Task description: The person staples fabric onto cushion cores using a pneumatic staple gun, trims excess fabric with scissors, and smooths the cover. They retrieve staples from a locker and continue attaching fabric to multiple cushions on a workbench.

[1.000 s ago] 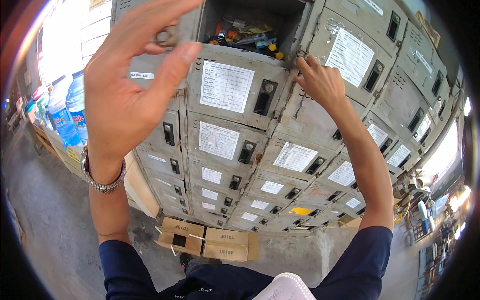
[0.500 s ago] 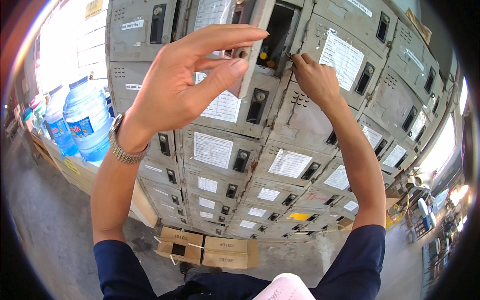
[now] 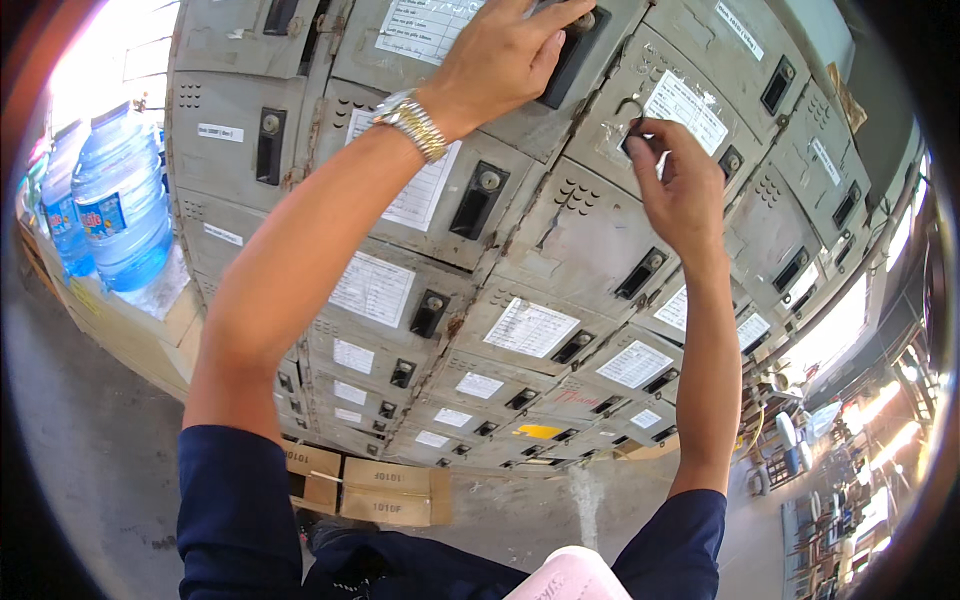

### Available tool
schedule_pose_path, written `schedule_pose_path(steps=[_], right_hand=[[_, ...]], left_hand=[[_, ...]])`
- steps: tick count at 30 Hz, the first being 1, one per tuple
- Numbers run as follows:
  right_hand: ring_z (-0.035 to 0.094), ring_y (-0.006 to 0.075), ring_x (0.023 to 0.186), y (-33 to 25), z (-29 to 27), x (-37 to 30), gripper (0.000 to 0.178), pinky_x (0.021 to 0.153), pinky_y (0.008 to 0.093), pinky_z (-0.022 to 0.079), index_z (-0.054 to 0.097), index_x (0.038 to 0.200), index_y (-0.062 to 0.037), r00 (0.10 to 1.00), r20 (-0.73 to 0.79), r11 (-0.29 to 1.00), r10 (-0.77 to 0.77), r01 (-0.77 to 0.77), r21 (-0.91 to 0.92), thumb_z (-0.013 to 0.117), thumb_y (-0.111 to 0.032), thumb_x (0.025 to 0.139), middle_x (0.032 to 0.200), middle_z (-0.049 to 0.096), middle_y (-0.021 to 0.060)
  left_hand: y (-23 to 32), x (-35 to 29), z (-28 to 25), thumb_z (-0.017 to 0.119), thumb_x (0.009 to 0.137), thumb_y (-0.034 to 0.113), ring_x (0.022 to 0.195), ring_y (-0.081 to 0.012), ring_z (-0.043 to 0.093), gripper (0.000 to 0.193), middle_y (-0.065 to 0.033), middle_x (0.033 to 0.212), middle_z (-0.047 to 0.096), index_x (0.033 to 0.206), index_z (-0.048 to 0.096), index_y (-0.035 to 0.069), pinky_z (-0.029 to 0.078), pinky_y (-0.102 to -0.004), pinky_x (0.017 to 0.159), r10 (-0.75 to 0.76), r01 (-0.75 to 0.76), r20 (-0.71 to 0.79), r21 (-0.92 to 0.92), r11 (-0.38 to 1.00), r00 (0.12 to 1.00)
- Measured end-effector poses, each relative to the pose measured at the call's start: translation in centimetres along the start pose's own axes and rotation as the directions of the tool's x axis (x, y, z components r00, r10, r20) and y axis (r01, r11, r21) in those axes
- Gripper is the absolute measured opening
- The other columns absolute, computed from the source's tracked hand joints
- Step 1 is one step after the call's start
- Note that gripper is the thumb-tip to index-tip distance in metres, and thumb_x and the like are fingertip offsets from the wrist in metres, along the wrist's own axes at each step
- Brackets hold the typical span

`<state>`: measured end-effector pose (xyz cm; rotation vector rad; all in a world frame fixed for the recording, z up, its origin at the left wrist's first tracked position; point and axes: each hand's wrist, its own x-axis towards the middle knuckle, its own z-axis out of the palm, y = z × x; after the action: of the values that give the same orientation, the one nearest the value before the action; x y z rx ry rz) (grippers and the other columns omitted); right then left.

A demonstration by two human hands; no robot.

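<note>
My left hand, with a metal watch on its wrist, lies against a grey locker door at the top middle. Its fingers stretch apart over the upper end of the black handle recess, and that door sits closed. To the right, my right hand is closed in a pinch. Between thumb and fingers it grips a small dark hook-shaped piece, whose lower part is hidden by the fingers. It is held in front of the neighbouring locker door, beside a paper sheet.
Rows of lockers with black handles and paper labels fill the view. Large blue water bottles stand on a ledge at left. Cardboard boxes lie on the floor below. Racks and equipment are at the far right.
The locker door that stood open is now closed. My left hand has moved up and right onto it; my right hand has moved away from the door frame, holding the dark hook-shaped piece.
</note>
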<state>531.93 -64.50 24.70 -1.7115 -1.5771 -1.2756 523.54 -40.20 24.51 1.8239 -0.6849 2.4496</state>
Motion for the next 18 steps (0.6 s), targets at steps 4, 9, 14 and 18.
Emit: schedule_pose_path(steps=[4, 9, 14, 18], right_hand=[[0.068, 0.028, 0.067, 0.8, 2.2, 1.4, 0.019, 0.061, 0.0401, 0.055, 0.069, 0.11, -0.0086, 0.965, 0.02, 0.958, -0.26, 0.26, -0.118, 0.071, -0.021, 0.095, 0.094, 0.069, 0.0063], [0.066, 0.0276, 0.06, 1.8, 4.1, 2.8, 0.017, 0.051, 0.0381, 0.054, 0.067, 0.106, -0.0133, 0.95, 0.098, 0.888, -0.296, 0.311, -0.337, 0.071, -0.026, 0.095, 0.089, 0.063, 0.0022], [0.066, 0.0268, 0.059, 2.5, 5.2, 3.5, 0.015, 0.05, 0.0381, 0.054, 0.067, 0.103, -0.0161, 0.931, 0.11, 0.813, -0.347, 0.357, -0.46, 0.073, -0.025, 0.092, 0.089, 0.063, 0.0008], [0.067, 0.0258, 0.061, 2.6, 3.8, 3.9, 0.014, 0.052, 0.0387, 0.054, 0.068, 0.104, -0.0171, 0.89, 0.201, 0.771, -0.409, 0.455, -0.445, 0.073, -0.024, 0.092, 0.089, 0.063, 0.0002]], left_hand=[[-2.2, -1.5, 4.1, 0.06, 0.096, 0.011, 0.124, -0.0361, 0.058, 0.037, -0.0206, 0.135, 0.06, 0.132, 0.064, 0.007, 0.049, -0.0434, 0.105, -0.028, 0.031, -0.017, 0.24, 0.97, 0.999], [-2.9, -2.5, 4.9, 0.06, 0.094, 0.01, 0.121, -0.0354, 0.059, 0.037, -0.0198, 0.132, 0.061, 0.13, 0.065, 0.007, 0.049, -0.0448, 0.103, 0.039, -0.027, -0.033, 0.313, 0.949, 0.999], [-3.4, -3.1, 5.1, 0.057, 0.089, 0.005, 0.122, -0.0383, 0.058, 0.038, -0.0227, 0.132, 0.06, 0.126, 0.066, 0.001, 0.048, -0.0461, 0.104, 0.036, -0.029, -0.025, 0.256, 0.966, 0.999], [-3.2, -3.2, 5.7, 0.058, 0.089, 0.005, 0.121, -0.0384, 0.058, 0.036, -0.0231, 0.128, 0.061, 0.123, 0.067, 0.0, 0.049, -0.046, 0.103, 0.065, -0.049, -0.054, 0.259, 0.965, 0.996]])
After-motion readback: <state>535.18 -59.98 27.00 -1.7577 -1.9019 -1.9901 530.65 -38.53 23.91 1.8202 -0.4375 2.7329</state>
